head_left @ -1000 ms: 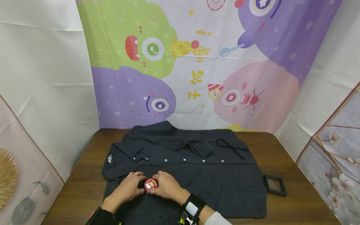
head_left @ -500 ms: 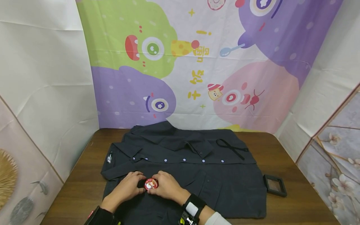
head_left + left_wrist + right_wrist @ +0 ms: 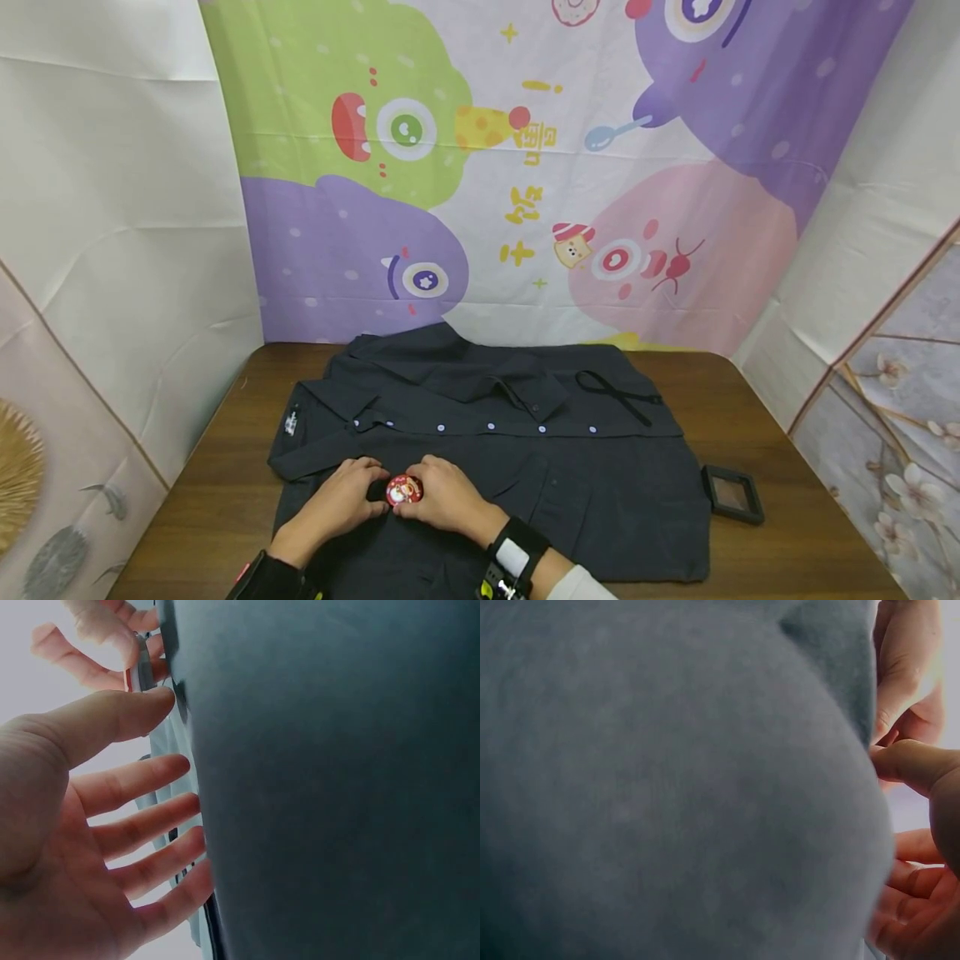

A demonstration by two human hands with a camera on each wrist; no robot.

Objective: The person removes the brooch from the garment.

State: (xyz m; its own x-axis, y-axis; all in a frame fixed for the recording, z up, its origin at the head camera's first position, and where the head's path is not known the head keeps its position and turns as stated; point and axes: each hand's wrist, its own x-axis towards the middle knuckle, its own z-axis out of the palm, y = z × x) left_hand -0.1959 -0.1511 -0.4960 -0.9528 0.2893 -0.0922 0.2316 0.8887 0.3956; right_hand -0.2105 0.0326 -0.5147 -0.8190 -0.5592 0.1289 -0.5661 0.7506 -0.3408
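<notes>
In the head view, left of bottom centre, the right hand [image 3: 450, 496] pinches a round red badge [image 3: 404, 490] over a dark shirt [image 3: 637, 500]. Beside it the left hand [image 3: 347, 496] has its fingers extended, tips at the cloth. A black cord [image 3: 617, 393] lies on the shirt towards the right; a small black frame [image 3: 733, 493] sits by its right edge on the wooden table [image 3: 217, 475]. Cloth blocks much of both wrist views.

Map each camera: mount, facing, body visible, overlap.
Head: head-worn, forward and down at dark shirt and red disc; left hand, right hand, forearms show.
Left wrist: on that wrist, toward cloth and disc edge-on; both hands show.
Right wrist: on that wrist, mostly at cloth; parts of both hands at right.
Shared: head and left wrist both show the disc.
</notes>
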